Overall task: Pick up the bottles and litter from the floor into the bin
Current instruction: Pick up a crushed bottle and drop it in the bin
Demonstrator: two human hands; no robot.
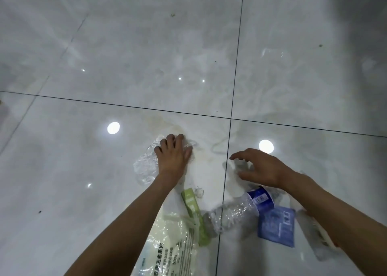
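**Several pieces of litter spread on a glossy tiled floor, two bare hands reaching in**

Several items of rubbish are seen from above on pale grey floor tiles (104, 171). A crumpled clear plastic wrapper (144, 166) lies flat just beyond the nearer litter, and the left hand (173, 156) is pressed down on its right part, fingers bent at the tips; whether the film is already pinched cannot be told. Just to the right, the right hand (261, 168) hovers above the floor with fingers spread wide and lightly curved, nothing held. Beneath and near its wrist lies a crushed clear bottle (236, 210) with a blue label, on its side. Beside it are a flat blue packet (276, 225), a green stick-shaped packet (192, 206) and a pale printed plastic bag (167, 244). A second clear bottle (316, 238) is partly hidden under the right forearm. No bin is visible.

For a clean pickup, the thin wrapper is probably best gathered by drawing the fingertips together so the film bunches, since it may cling to the smooth tile.
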